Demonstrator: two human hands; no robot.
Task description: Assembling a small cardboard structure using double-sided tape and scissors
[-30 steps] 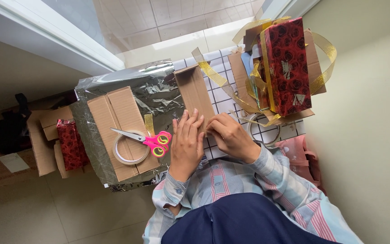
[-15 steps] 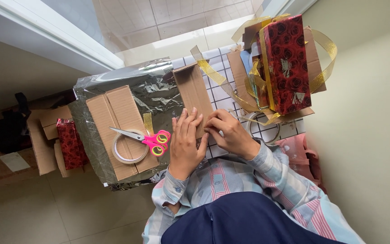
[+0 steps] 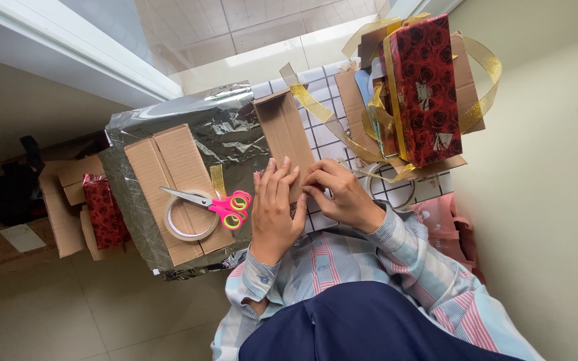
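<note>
A small brown cardboard box is seen near the centre of the view, lying on a white worktop with a dark grid pattern. The left hand is laid flat on the box's near end, at about 6 o'clock from the box, with its fingers stretched out and close together; nothing is gripped in it. The right hand is set just beside it at 3 o'clock, its fingers curled and pinched at the box's edge; whether something small is held between them cannot be told.

At 9 o'clock from the hands, a larger brown cardboard box is placed on a crumpled sheet of silver wrapping foil. On that box a pair of scissors with pink handles is rested across a roll of clear tape.

At 1 o'clock, a box wrapped in red rose-patterned paper is seen among loops of gold ribbon and cardboard pieces. At 9 o'clock, well apart, a smaller red-wrapped parcel is lodged among cardboard flaps.
</note>
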